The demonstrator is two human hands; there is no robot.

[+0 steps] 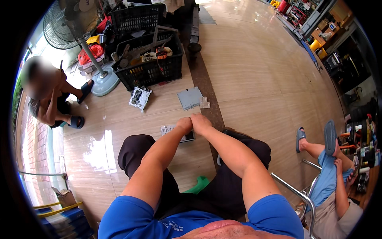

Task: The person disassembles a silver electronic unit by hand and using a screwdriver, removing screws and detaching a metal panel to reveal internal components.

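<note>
My left hand (pixel 184 124) and my right hand (pixel 201 123) meet in front of me, low between my knees. Both look curled closed, with the backs of the hands toward me and the fingertips hidden. What they grip, if anything, cannot be made out. Just below them on the floor is a light grey slotted case (pixel 166 129), partly covered by my left forearm, with a dark edge (pixel 188 138) showing between my arms. Beyond my hands lies a flat grey metal panel (pixel 190 98), and a small beige block (pixel 205 102) touches its right corner.
A white framed part (pixel 140 98) lies farther left, before a black crate (pixel 149 72) of tools. A standing fan (pixel 104 79) and a squatting person (pixel 47 95) are at the left. Another person (pixel 332 183) sits at the right by a metal-tube chair (pixel 292 189). Something green (pixel 197 185) lies beneath me.
</note>
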